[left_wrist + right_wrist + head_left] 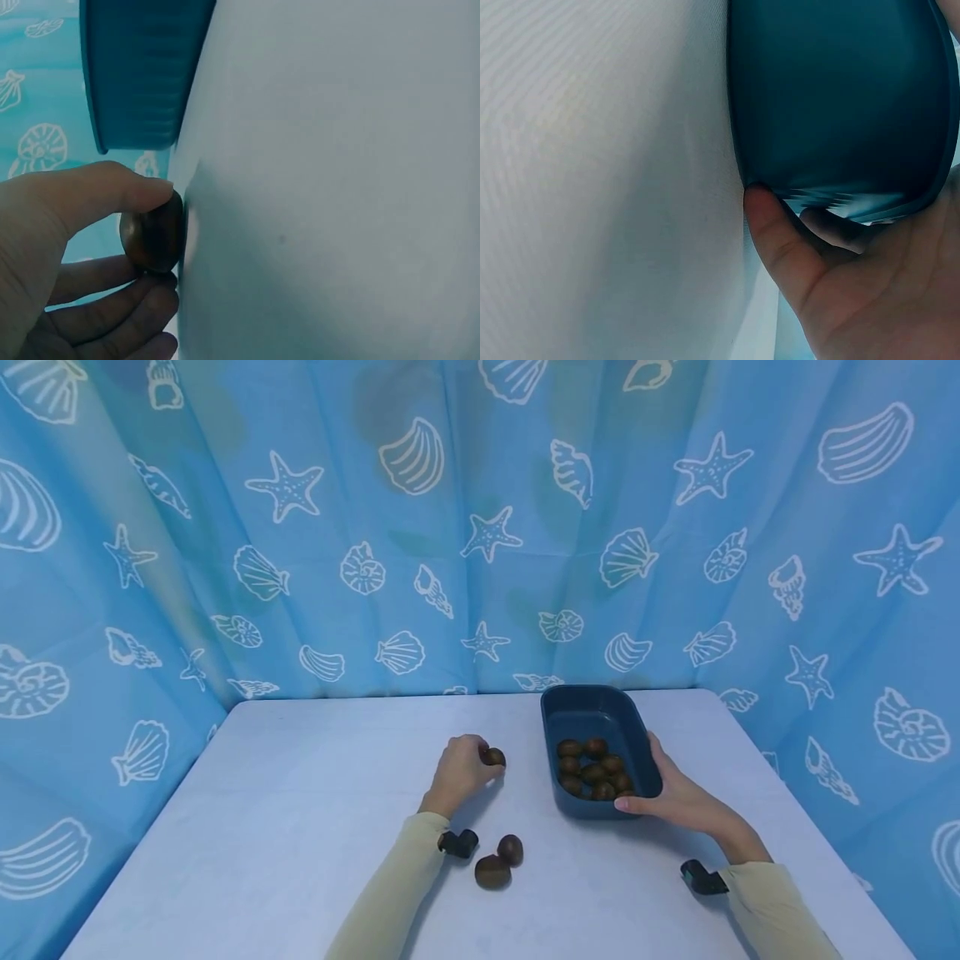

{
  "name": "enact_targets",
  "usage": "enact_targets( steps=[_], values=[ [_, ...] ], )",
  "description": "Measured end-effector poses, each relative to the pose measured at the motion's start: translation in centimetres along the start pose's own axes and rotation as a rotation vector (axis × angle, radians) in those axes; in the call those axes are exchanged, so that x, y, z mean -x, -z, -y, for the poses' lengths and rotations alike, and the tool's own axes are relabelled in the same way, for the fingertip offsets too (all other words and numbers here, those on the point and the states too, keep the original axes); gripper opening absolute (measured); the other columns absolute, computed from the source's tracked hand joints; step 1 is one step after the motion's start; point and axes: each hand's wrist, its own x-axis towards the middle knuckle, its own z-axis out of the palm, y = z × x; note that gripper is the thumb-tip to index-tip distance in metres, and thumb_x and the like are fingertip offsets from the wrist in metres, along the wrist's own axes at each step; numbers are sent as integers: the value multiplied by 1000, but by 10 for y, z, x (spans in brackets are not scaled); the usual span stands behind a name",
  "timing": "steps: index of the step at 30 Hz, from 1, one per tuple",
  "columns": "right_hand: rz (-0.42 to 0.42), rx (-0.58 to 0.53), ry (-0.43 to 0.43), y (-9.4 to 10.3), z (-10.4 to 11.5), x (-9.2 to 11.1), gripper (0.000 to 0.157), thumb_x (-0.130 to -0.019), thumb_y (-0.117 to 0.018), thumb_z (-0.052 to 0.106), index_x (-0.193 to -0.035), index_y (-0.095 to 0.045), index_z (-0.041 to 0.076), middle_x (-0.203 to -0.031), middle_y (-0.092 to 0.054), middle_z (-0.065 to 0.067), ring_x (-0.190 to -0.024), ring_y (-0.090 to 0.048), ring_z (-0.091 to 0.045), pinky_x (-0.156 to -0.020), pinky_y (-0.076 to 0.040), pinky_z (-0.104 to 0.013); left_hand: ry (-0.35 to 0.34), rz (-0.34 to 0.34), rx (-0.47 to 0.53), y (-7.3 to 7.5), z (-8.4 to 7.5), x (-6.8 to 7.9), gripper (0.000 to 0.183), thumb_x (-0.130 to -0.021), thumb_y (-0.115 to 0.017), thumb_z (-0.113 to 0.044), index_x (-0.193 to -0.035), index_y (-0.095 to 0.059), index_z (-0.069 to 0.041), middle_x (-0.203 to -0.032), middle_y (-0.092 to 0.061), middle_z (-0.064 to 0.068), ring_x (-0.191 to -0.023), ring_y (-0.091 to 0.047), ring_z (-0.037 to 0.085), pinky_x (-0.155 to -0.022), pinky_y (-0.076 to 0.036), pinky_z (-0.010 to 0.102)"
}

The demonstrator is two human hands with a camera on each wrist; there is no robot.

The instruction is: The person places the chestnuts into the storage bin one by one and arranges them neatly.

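Note:
In the head view my left hand point(462, 774) is left of the dark blue bin. Its thumb and fingers pinch a dark brown, egg-shaped fruit point(492, 757); the left wrist view shows the fruit point(152, 234) glossy, close over the white tabletop. My right hand point(686, 797) grips the near right corner of the bin point(592, 808), thumb along the front wall and fingers at the right side, partly hidden. Several similar brown fruits point(594, 772) lie in the near half of the bin. Two more, a rounder fruit point(492, 872) and a smaller fruit point(511, 850), lie side by side near my left wrist.
A white-covered table point(247, 827) carries everything. Behind it and along both sides hangs a blue curtain point(465, 527) with white shell and starfish prints. Small black devices are strapped at the left wrist point(459, 843) and right wrist point(703, 878).

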Motion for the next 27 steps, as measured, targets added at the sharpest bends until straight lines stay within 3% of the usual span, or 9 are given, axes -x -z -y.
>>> enact_targets(
  steps=[13,21,27],
  values=[
    [18,-12,-27,0,2,0,131,-86,-79,47,-163,22,13,-171,3,-30,-154,-9,-60,-113,-22,-82,-17,-12,165,15,3,1,37,-86,-82,-26,-115,-75,-5,-106,-76,10,-95,-67,21,-88,-59,40],
    [10,-8,-6,0,-1,0,130,-86,-79,46,-163,21,13,-172,5,-29,-154,-8,-59,-112,-21,-83,-93,-66,201,23,-3,-8,39,-86,-82,-28,-115,-75,-4,-106,-77,11,-96,-70,22,-88,-59,40],
    [-2,-39,43,0,-3,-2,128,-86,-80,41,-164,19,15,-172,-1,-28,-154,-14,-57,-112,-25,-82,-145,-64,216,28,-11,-19,36,-86,-83,-30,-111,-76,-5,-103,-78,9,-94,-71,20,-85,-59,38]
  ],
)
